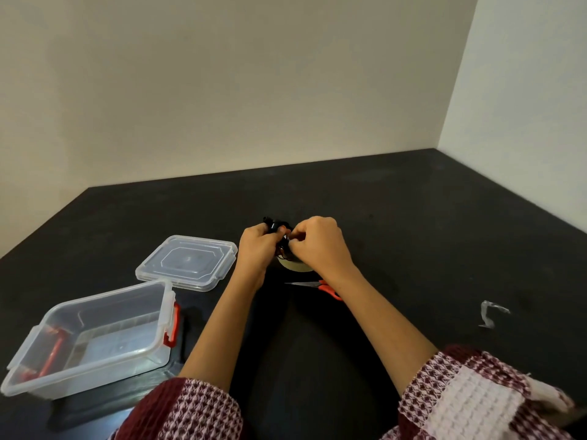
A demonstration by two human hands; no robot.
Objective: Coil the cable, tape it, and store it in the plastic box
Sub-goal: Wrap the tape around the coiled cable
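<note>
A small black coiled cable [275,227] is held up over the dark table. My left hand [256,247] grips the coil from the left, with its fingers curled round it. My right hand [319,242] pinches at the coil's right side; whether there is tape between its fingers I cannot tell. A roll of clear tape [293,265] lies on the table just below both hands, partly hidden by them. The clear plastic box [63,312] with red latches stands open at the near left. Its clear lid [187,260] lies flat behind it.
Orange-handled scissors [320,286] lie under my right forearm, blades pointing left. A crumpled scrap of clear tape [490,314] lies on the table at the right. The dark table [413,217] meets pale walls at the back and right.
</note>
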